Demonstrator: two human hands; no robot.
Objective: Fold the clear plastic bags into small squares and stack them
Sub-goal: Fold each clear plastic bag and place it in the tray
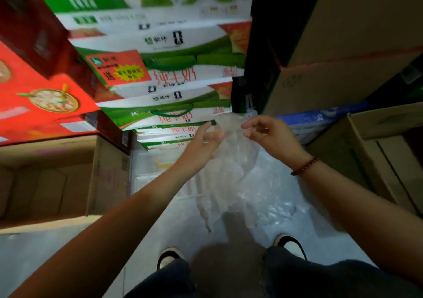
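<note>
A pale glossy floor point(142, 240) runs between stacked goods — green-and-white milk cartons point(169, 73) ahead, red boxes point(39, 96) left, brown cardboard boxes point(343, 45) right.

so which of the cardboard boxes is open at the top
The brown cardboard box at the far right, beside the right hand: its flaps stand up, showing the inside. The brown cartons stacked above it are closed.

We hold the plastic bag point(231, 174) up between our left hand point(206, 140) and right hand point(266, 135), above the floor point(160, 206). Stacked cartons point(169, 77) stand behind it, a cardboard box point(52, 183) left, another box point(375, 151) right, our shoes point(169, 255) below.
</note>
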